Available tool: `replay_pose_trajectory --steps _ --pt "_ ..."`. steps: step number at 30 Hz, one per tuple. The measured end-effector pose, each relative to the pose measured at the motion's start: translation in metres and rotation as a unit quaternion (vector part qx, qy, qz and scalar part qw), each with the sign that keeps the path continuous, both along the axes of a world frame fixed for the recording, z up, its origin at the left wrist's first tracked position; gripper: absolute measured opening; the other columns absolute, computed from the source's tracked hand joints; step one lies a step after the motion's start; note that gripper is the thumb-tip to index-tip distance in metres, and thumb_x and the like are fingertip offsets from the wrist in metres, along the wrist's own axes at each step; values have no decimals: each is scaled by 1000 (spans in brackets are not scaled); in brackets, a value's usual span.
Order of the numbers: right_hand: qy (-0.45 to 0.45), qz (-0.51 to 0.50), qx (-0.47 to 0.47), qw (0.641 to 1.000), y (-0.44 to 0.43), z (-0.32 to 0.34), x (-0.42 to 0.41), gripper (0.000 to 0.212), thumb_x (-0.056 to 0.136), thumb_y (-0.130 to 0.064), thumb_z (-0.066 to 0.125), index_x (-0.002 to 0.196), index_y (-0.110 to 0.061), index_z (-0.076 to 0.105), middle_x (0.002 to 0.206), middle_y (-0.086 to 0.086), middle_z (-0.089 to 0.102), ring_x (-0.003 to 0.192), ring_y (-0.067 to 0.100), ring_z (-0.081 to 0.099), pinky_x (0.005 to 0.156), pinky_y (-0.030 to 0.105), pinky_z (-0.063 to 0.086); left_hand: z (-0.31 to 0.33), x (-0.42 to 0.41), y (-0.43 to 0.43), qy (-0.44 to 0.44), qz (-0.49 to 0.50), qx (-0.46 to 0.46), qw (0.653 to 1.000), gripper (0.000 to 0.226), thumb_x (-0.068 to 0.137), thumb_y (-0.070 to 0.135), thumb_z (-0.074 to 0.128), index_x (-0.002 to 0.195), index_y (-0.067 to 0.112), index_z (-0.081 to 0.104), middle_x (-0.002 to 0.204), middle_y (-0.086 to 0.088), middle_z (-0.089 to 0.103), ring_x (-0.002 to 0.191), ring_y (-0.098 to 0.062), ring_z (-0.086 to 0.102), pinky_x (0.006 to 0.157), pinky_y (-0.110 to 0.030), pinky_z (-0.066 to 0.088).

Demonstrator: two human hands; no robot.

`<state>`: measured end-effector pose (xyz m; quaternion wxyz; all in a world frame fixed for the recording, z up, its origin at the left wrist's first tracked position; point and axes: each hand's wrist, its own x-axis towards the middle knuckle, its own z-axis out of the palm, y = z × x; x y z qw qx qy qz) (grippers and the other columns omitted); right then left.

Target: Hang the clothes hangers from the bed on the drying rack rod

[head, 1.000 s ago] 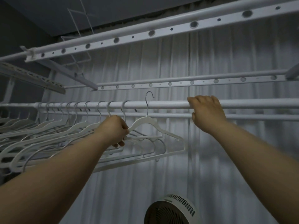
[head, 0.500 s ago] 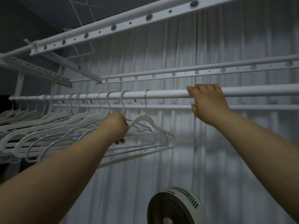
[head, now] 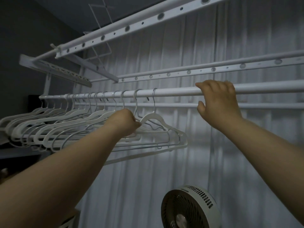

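Clothes hangers hang in a packed row along the left stretch of the drying rack rod, and the rightmost hanger ends that row with its metal hook over the rod. The left hand lies just left of this hanger and below the rod, fingers curled round its near shoulder; the right hand sits further right, fingers hooked over the rod, thumb apart beneath. The rod runs left to right, so any spacing adjustment is judged a slide along that axis, the left hand being nearer.
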<state>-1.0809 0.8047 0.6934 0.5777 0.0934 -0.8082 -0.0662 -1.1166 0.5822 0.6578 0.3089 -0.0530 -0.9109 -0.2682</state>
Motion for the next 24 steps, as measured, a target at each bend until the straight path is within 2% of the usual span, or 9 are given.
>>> replay_pose_trajectory --steps 3,6,11,13,16,20,23,24 --pt "49 59 30 997 -12 -11 -5 41 76 -9 54 115 0 58 112 20 61 107 39 55 104 51 30 -4 21 -1 79 25 -7 997 32 90 33 54 112 12 63 110 -9 65 99 -25 58 80 -29 42" --pt "44 138 44 988 -38 -24 -6 38 64 -8 52 98 2 65 91 21 67 86 41 62 85 50 45 -16 48 -12 176 39 14 984 31 89 31 55 115 15 63 124 -5 60 115 -22 54 89 -26 39" --pt "50 307 53 949 -102 -49 9 29 70 -14 41 80 -1 65 73 16 68 68 36 65 67 40 51 -67 105 -62 236 91 41 967 23 88 21 57 107 12 66 113 -2 65 109 -18 57 81 -19 34" --pt "31 384 26 922 -130 -67 21 27 72 -13 41 78 0 64 70 17 67 63 35 64 61 37 51 -93 134 -85 219 132 55 965 21 88 17 57 105 10 68 106 -2 67 99 -18 61 75 -17 37" --pt "-32 441 19 897 -172 -98 46 18 71 -6 52 81 0 66 69 18 67 59 36 64 54 35 51 -135 181 -125 178 196 96 960 19 86 11 59 100 5 69 95 -8 71 91 -22 65 74 -22 41" --pt "-204 480 77 849 -223 -129 90 20 89 -13 51 102 -6 64 97 14 68 90 33 61 71 33 44 -192 257 -185 97 272 143 947 15 86 9 59 95 4 70 84 -10 70 86 -23 65 75 -27 44" --pt "-302 485 119 812 -264 -157 128 21 92 -19 47 106 -11 61 103 10 66 95 28 58 73 32 42 -238 325 -228 48 336 171 925 13 86 9 60 81 15 69 65 5 64 76 -19 63 68 -27 44" --pt "-329 485 127 800 -279 -167 142 21 93 -20 47 106 -12 60 104 10 65 95 28 58 73 32 42 -254 349 -242 39 357 185 915 16 86 8 60 76 19 66 64 6 63 74 -19 63 67 -26 43"
